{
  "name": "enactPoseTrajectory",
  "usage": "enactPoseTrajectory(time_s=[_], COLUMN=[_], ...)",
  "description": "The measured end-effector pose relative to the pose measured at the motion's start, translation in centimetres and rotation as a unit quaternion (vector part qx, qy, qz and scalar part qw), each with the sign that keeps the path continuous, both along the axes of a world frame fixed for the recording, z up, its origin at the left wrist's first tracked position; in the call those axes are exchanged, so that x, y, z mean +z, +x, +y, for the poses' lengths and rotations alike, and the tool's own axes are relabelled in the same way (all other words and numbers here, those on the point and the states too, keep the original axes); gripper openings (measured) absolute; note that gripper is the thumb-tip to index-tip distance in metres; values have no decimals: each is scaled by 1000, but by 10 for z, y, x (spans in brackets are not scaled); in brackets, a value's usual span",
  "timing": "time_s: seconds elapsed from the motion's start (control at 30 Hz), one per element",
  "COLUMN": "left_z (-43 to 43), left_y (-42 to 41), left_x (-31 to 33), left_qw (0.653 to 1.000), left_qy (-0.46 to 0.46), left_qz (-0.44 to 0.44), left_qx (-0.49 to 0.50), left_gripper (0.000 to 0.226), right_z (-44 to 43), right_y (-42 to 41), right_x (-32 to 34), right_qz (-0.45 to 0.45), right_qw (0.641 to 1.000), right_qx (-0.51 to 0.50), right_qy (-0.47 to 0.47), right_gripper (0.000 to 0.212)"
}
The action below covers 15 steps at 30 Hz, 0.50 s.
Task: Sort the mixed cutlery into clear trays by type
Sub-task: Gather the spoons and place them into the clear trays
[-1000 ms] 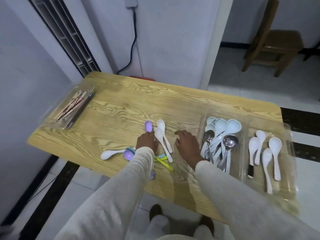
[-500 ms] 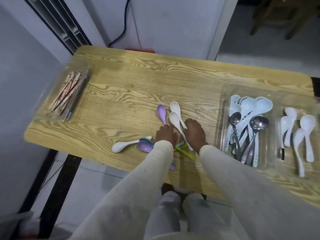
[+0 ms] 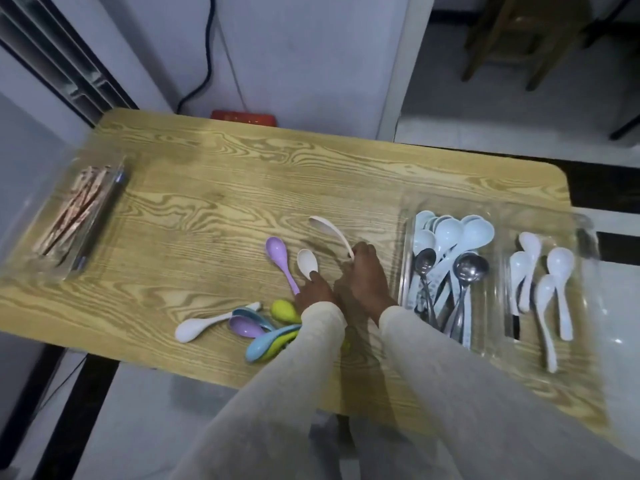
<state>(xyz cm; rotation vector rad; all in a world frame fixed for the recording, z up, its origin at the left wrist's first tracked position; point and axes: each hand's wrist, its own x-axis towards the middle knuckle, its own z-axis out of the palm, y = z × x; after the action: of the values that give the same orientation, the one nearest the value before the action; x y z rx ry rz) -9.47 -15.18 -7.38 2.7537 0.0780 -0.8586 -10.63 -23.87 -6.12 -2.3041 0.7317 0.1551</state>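
Right hand (image 3: 365,278) at table centre, pinching handle of white spoon (image 3: 329,230), bowl raised toward 11 o'clock. Left hand (image 3: 317,294) just beside it at 9 o'clock, fingertip pressing second white spoon (image 3: 307,265); grasp on it not evident. Purple spoon (image 3: 278,256) lies beside. Loose coloured spoons (image 3: 263,327) at 7 o'clock near table edge. Spoon trays (image 3: 498,216) at 3 o'clock; chopstick tray (image 3: 41,251) at 9 o'clock.

Risk: sleeve could sweep coloured spoons off edge; thin pinch could drop spoon.

No readable writing or brands.

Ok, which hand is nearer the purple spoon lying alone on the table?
Left. The left hand sits right beside the purple spoon, by its handle end. The right hand is farther right, holding a white spoon.
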Motion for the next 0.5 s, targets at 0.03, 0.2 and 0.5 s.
enactPoseTrajectory(time_s=[0.03,0.2,0.5], left_z=[-2,-6,-3], left_y=[-1,-1,29], left_x=[1,9,47], left_qw=[1000,994,995], left_qy=[-14,-48,-84], left_qz=[6,16,-33], left_qx=[24,97,36], left_gripper=[37,52,31], right_z=[-3,-16,-44], right_y=[0,-3,-17], right_x=[0,1,35], right_qz=[-1,-10,-77], right_qw=[1000,999,995], right_qx=[5,23,-60], right_qy=[10,41,31], right_gripper=[15,20,16])
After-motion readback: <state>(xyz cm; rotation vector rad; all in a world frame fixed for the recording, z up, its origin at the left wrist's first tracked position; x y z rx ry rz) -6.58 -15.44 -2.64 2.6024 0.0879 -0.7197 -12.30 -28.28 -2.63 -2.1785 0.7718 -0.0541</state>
